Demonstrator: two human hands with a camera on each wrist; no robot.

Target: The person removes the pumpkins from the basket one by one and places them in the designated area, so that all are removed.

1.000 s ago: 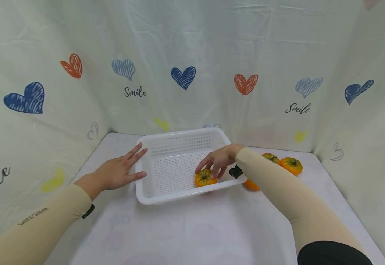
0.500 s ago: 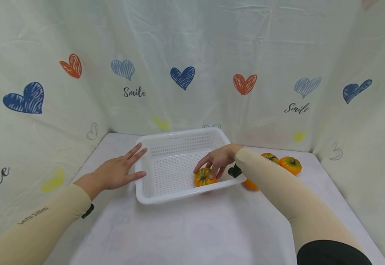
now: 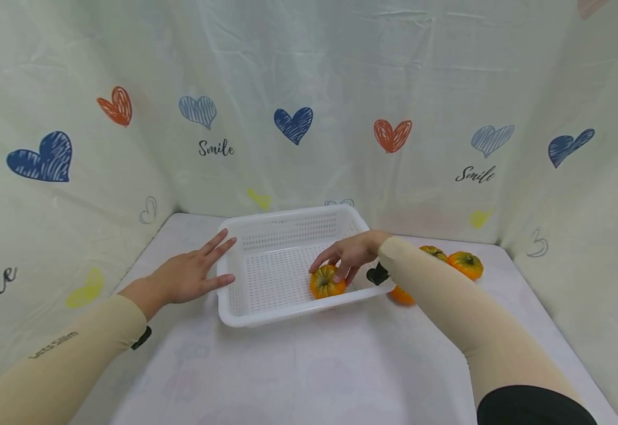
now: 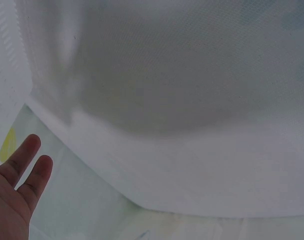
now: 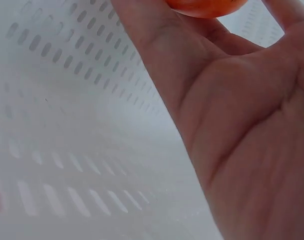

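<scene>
In the head view my right hand [image 3: 352, 255] reaches over the right side of a white plastic basket [image 3: 282, 319] and holds a small orange and green pumpkin [image 3: 326, 284] with curled fingers and thumb, low inside near the front wall. The right wrist view shows the orange underside of the pumpkin [image 5: 206, 6] between the fingers, with the slotted basket wall beside the hand. My left hand [image 3: 192, 274] is spread with straight fingers at the basket's left rim. Two straight fingers of the left hand [image 4: 17, 187] show in the left wrist view.
Two more pumpkins lie at the back right; one pumpkin [image 3: 466, 265] is in plain sight and another [image 3: 435, 252] is partly behind my right sleeve. Close by the basket's right end, a third pumpkin [image 3: 401, 296] is partly hidden. A white curtain with hearts surrounds the white table [image 3: 298, 378].
The pumpkin in my right hand has shifted slightly left and tilted, and the right fingers moved with it. My left hand and the basket have stayed in place.
</scene>
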